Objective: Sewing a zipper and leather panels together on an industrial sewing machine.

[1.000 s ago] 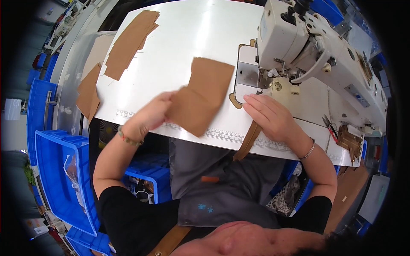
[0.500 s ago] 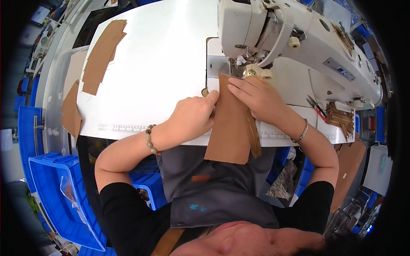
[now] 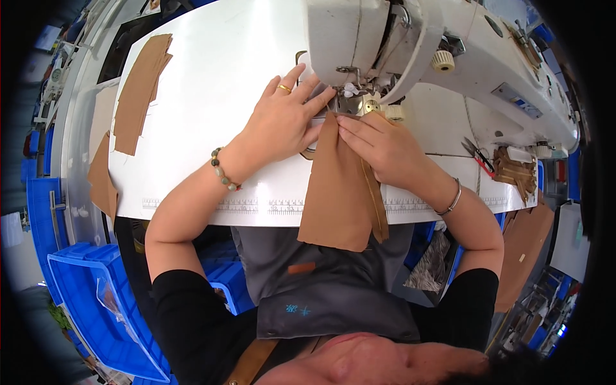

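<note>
A tan fabric piece (image 3: pixel 337 192) lies on the white table (image 3: pixel 212 90) and hangs over its near edge, its top end under the presser foot of the white sewing machine (image 3: pixel 410 45). My left hand (image 3: pixel 282 119) lies flat with spread fingers on the table, its fingertips on the fabric's top left corner. My right hand (image 3: pixel 378 144) presses down on the fabric's top right part, just in front of the needle. A narrow tan strip runs down the fabric's right edge.
A stack of tan fabric pieces (image 3: pixel 138 90) lies at the table's far left. Small tan pieces (image 3: pixel 513 170) and scissors (image 3: pixel 478 154) sit to the right of the machine. Blue plastic bins (image 3: pixel 96 301) stand on the floor at lower left.
The fabric piece went from my left hand at the table's edge to under the machine's presser foot. Both hands moved forward and now press it flat at the needle.
</note>
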